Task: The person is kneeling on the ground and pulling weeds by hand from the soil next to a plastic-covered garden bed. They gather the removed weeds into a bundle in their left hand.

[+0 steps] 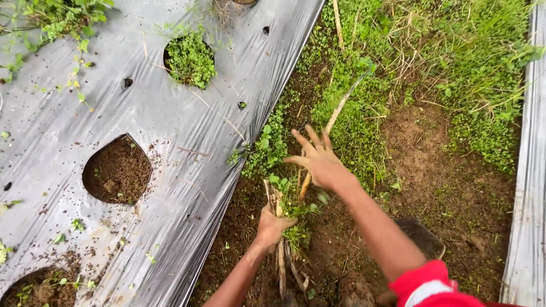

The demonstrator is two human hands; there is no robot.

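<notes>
We see one silver plastic mulch sheet [170, 125] over the left bed and a strip of a second [526, 170] at the right edge; between them the furrow [443, 170] remains largely weed-covered, bare only near us. Five planting holes show: one bare [118, 169], the rest weedy or cut off. Our left hand [272, 224] is clamped on one bundle of pulled weeds [291, 207]; our right hand [319, 161], fingers spread, meets one long stalk [335, 113].
</notes>
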